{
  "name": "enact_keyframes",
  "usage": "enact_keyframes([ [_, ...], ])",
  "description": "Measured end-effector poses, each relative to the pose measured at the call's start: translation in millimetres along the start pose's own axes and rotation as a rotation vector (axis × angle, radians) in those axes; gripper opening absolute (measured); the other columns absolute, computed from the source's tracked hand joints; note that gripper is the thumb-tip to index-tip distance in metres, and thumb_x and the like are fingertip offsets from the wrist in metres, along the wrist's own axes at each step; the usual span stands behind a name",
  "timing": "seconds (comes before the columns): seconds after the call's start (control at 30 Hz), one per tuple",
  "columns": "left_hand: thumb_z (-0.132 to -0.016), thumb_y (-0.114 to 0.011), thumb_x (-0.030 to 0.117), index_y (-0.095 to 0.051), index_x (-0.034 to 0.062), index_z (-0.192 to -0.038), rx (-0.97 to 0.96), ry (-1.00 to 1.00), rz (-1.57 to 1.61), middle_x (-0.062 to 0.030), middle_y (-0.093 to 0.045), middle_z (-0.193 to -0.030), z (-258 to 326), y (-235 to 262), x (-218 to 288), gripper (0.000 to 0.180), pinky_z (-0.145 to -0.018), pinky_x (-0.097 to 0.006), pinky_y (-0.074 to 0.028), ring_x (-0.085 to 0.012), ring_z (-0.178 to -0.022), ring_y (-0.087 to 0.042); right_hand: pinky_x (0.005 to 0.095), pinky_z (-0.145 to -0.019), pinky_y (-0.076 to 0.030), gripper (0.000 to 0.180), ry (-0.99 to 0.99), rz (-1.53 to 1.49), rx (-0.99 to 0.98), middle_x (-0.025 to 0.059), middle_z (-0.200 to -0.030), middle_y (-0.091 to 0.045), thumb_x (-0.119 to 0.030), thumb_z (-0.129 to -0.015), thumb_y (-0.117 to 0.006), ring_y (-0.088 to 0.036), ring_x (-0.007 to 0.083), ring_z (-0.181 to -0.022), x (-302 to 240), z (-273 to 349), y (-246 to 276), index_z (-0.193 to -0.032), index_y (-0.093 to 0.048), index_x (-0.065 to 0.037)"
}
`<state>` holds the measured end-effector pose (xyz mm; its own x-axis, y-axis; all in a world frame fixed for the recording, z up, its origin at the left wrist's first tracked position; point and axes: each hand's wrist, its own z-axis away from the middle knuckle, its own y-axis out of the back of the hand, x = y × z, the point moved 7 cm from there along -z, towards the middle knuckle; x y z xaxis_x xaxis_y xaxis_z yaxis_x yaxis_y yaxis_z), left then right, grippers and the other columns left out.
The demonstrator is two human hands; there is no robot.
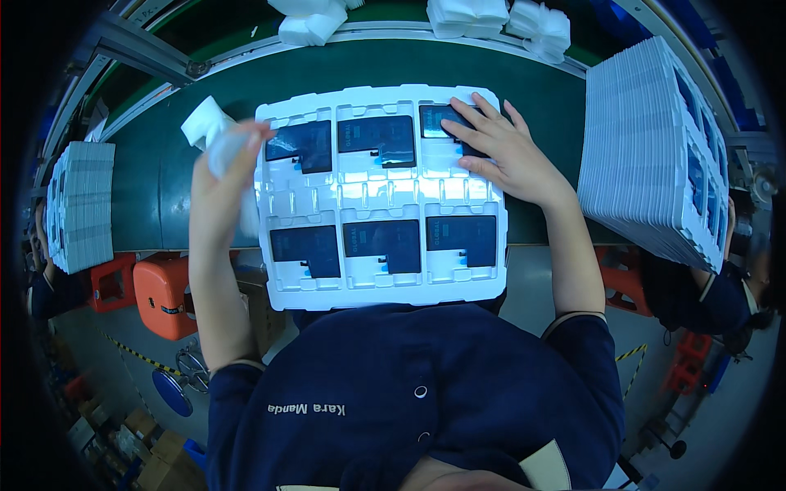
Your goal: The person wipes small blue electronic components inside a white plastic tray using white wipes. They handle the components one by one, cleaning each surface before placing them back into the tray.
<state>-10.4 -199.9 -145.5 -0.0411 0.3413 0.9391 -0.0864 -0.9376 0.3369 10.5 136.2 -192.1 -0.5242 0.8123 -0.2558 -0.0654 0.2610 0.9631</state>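
Across the middle of the frame lies a white moulded tray (381, 195), resting on the dark green surface (176, 176) with its near edge overhanging toward the person's dark blue shirt (409, 393). It holds six dark, flat rectangular parts in two rows of three, and its long axis runs left to right across the picture.

At the upper right corner of the tray, the right hand (501, 147) is spread flat, fingers apart and pointing toward the upper left, pressing on the dark part (440, 120) in the top-right pocket. It grips nothing; the palm and fingers simply lie on the part and the tray rim beside it.

Over at the left edge of the tray, the left hand (229, 159) is raised and closed around a white crumpled cloth or wad (209, 129). Its fingertips come close to the dark part (300, 146) in the top-left pocket, though motion blur keeps me from telling whether they touch it. So the left hand is nearer the left column of pockets and the right hand the right column, with the middle column lying open between them.

Beyond the tray, along the top of the frame, sit loose white foam-like pieces (491, 16). A tall stack of white trays (655, 147) stands at the right, and a smaller stack (78, 204) at the far left. An orange container (164, 295) sits low at the lower left.
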Motion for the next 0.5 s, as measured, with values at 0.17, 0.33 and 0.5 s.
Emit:
enact_keyframes([
  [0.17, -0.093, -0.06, 0.018, -0.059, 0.0039, -0.126, 0.164, -0.215, -0.695, -0.0223, -0.055, -0.13, 66.2, -2.6, -33.0, 0.036, -0.098, -0.038, -0.044, -0.0344, -0.12, -0.055, 0.0561, -0.116, -0.009, 0.043, -0.03, 0.095, -0.02, 0.0069, -0.153, -0.033, -0.039, -0.099, -0.044, -0.021, 0.0291, -0.145, -16.2, 10.5, -5.0, -0.138, -0.051, -0.024],
  [0.33, -0.095, -0.057, 0.018, -0.054, 0.0057, -0.133, 0.203, -0.154, -0.691, -0.0235, -0.048, -0.139, 79.8, -28.1, -37.5, 0.04, -0.101, -0.04, -0.042, -0.0382, -0.128, -0.048, 0.0555, -0.116, -0.012, 0.043, -0.055, 0.096, 0.079, 0.0087, -0.154, -0.031, -0.035, -0.098, -0.047, -0.022, 0.0314, -0.144, -8.6, 3.0, 1.0, -0.138, -0.051, -0.02],
  [0.5, -0.092, -0.056, 0.012, -0.053, 0.0066, -0.134, 0.209, -0.195, -0.798, -0.0276, -0.047, -0.136, 68.6, -31.6, -32.8, 0.042, -0.097, -0.04, -0.044, -0.0415, -0.123, -0.05, 0.0478, -0.104, -0.036, 0.041, -0.038, -0.033, 0.536, 0.0134, -0.132, -0.053, -0.015, -0.084, -0.067, -0.047, 0.0353, -0.124, -32.6, 26.3, 68.1, -0.124, -0.06, -0.008],
])
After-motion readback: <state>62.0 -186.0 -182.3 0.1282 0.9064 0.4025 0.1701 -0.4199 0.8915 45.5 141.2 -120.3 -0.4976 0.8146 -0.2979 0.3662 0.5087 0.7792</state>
